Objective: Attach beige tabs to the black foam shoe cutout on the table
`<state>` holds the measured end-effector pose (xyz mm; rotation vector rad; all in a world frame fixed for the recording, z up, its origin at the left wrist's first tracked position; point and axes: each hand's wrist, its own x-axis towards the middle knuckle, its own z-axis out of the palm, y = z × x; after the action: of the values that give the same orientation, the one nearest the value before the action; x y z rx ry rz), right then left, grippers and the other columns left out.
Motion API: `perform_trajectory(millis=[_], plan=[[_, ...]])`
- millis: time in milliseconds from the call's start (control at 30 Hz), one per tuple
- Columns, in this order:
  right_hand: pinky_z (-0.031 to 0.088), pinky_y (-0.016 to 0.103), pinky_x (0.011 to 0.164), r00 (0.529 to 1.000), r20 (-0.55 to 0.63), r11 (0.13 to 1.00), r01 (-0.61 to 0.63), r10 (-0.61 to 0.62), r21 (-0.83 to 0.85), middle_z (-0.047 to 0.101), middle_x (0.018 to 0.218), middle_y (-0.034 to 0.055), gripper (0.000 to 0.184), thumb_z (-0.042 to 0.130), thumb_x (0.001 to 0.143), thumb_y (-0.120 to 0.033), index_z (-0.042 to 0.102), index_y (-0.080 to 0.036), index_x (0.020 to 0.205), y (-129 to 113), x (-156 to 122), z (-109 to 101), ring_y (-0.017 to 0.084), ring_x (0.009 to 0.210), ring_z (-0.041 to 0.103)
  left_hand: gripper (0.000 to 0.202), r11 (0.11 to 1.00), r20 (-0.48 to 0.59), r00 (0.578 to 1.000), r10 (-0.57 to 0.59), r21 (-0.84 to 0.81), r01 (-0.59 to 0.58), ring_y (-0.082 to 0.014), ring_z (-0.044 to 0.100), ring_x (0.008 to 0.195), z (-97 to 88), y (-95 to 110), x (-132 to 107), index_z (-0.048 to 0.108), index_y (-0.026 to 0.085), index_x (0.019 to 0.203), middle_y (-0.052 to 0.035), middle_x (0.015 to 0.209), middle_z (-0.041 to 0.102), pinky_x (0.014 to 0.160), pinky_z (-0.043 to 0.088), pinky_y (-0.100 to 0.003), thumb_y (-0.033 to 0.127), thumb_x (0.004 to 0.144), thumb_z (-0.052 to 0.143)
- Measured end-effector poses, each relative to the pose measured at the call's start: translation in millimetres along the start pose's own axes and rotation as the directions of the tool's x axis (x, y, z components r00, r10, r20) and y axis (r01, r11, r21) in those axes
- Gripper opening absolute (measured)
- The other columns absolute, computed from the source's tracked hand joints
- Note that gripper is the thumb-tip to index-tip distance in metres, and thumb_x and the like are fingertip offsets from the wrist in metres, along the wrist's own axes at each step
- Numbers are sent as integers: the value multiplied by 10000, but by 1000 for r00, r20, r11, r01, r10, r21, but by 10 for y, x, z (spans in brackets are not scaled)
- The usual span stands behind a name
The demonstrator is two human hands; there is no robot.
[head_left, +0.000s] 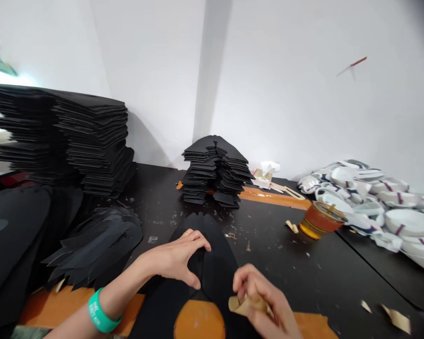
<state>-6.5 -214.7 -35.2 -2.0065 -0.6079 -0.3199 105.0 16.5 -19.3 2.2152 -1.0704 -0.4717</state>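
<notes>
My left hand (176, 257), with a ring and a green wristband (102, 310), rests with its fingers apart on a black cut sheet (215, 268) shaped like a pointed panel. My right hand (265, 301) pinches a crumpled tan strip of paper backing (247, 303) just above the lower part of that sheet. A rounded orange patch (198, 320) shows at the sheet's near edge, partly under it. The material of the black sheet cannot be told from this view.
A tall stack of black cut pieces (92, 136) stands at the left, and a smaller stack (215, 172) stands against the wall. Loose dark pieces (95, 245) lie fanned beside it. At the right are a plastic cup of amber liquid (321, 220) and a heap of white striped pieces (374, 202).
</notes>
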Motion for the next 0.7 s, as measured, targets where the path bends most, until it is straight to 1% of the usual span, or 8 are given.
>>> perform_trajectory(millis=[67,167,233,300,367,500,567,700], plan=[[466,262,528,995,1,995,-95,95,-17,607,855,61,143,421,860,-276,492,-206,758,169,181,-183,155,627,566,647,1000,-57,998,6,-22,-7,-251,427,1199,-50,53,-136,487,286,1255,-45,1294,464,1034,380,-360,424,686,762],[509,345,740,986,-99,910,-163,135,-382,628,1086,99,120,470,808,-221,546,-214,900,578,391,-539,223,878,627,404,990,-261,960,-101,72,124,-231,426,1247,-237,1,-476,522,292,1227,-38,1339,474,1069,348,-348,409,848,594],[460,490,917,980,-112,755,-199,166,-624,402,1437,187,572,526,754,-246,427,-183,1314,880,509,-736,348,1240,483,331,930,-416,884,-214,190,315,-252,440,1230,-384,-155,-751,555,265,1186,-53,1304,509,1053,355,-376,386,878,534],[382,612,978,966,-89,615,-223,241,-756,245,1526,224,774,527,763,-256,239,-139,1472,1079,617,-808,409,1331,377,342,825,-523,795,-309,268,497,-282,472,1178,-497,-370,-999,570,229,1169,-77,1246,544,1018,377,-414,374,860,539],[301,648,1044,967,-35,593,-182,251,-784,250,1537,190,712,446,831,-228,212,-144,1498,1106,709,-715,381,1378,318,382,750,-564,750,-345,315,582,-293,483,1153,-553,-567,-1163,572,217,1191,-87,1216,560,1003,386,-427,342,830,565],[345,487,1112,973,227,805,100,43,-584,410,1478,100,532,341,936,-205,320,-214,1468,802,800,-194,238,1363,386,399,702,-546,767,-336,398,591,-281,496,1085,-559,-717,-1206,597,230,1202,-85,1157,580,962,407,-408,281,807,582],[366,489,1098,949,313,841,197,-35,-504,486,1423,88,504,371,949,-217,353,-247,1452,654,808,52,239,1336,425,386,686,-542,770,-336,420,594,-276,504,1051,-570,-703,-1160,622,226,1169,-84,1111,585,943,414,-403,252,785,600],[413,506,1034,969,248,861,135,-11,-491,471,1421,119,612,518,902,-288,300,-238,1473,622,879,230,284,1287,466,351,687,-518,770,-372,404,604,-273,521,1043,-668,-689,-1107,651,240,1086,-69,1063,586,911,432,-387,220,736,633]])
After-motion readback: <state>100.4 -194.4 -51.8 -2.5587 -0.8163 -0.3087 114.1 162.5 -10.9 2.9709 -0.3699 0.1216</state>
